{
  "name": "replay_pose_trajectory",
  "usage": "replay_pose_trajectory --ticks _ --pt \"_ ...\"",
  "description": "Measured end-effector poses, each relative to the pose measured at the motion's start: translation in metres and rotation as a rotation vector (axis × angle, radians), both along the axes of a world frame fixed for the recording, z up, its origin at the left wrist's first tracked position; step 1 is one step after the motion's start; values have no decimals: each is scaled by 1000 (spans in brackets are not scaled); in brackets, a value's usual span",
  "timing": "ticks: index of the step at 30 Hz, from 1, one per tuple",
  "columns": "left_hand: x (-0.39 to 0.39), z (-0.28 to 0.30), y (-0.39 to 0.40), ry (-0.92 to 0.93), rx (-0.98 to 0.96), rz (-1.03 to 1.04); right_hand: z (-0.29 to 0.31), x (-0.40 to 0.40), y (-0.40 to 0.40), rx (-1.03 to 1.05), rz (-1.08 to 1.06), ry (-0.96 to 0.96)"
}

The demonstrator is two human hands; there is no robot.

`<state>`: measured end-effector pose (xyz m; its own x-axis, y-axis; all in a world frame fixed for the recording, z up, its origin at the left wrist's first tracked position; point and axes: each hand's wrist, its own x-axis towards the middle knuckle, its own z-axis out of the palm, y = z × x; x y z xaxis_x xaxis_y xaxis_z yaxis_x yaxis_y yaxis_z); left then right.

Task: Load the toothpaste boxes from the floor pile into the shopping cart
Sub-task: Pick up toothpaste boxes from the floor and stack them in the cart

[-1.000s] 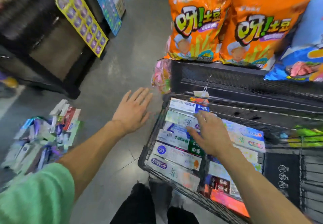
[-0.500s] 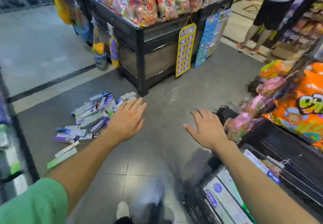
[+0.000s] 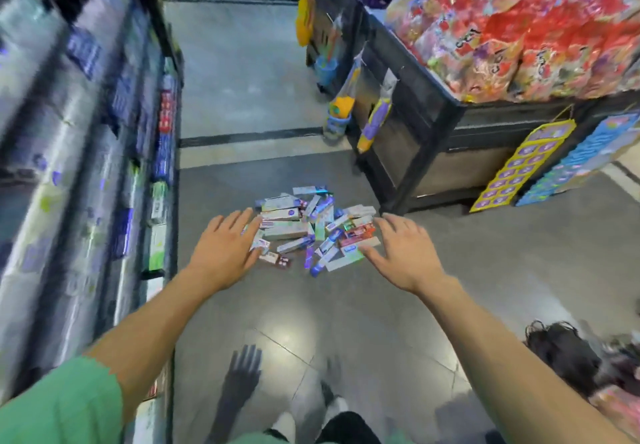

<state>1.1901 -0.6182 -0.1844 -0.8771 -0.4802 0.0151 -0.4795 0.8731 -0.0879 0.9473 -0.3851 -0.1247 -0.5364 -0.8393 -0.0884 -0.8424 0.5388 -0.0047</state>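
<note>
A pile of toothpaste boxes (image 3: pixel 313 227) lies on the grey floor straight ahead, white, blue and red cartons heaped across one another. My left hand (image 3: pixel 227 247) reaches out with fingers spread, its fingertips over the pile's left edge. My right hand (image 3: pixel 401 253) is stretched out the same way at the pile's right edge, fingers straight. Both hands hold nothing. The shopping cart is out of view.
A long shelf of boxed goods (image 3: pixel 104 152) runs down the left. A black display stand (image 3: pixel 426 138) heaped with red snack bags (image 3: pixel 540 27) stands at the right, just behind the pile. A dark bag (image 3: pixel 561 350) lies at the lower right.
My view has swung left from the cart to the floor pile, which now sits centred. Both hands left the cart area and now reach toward the pile, still holding nothing.
</note>
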Motion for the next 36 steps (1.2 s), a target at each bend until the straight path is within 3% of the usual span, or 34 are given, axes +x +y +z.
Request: replay_pose_trajectory --ticks 9,20,36 --pt "7 -13 -72 -41 110 237 -26 -21 -141 52 210 -64" --pt "-41 -23 -186 -88 164 434 -70 -77 -310 172 359 -194" --pt "-18 -74 -298 -209 208 549 -131 -77 -457 252 507 -212"
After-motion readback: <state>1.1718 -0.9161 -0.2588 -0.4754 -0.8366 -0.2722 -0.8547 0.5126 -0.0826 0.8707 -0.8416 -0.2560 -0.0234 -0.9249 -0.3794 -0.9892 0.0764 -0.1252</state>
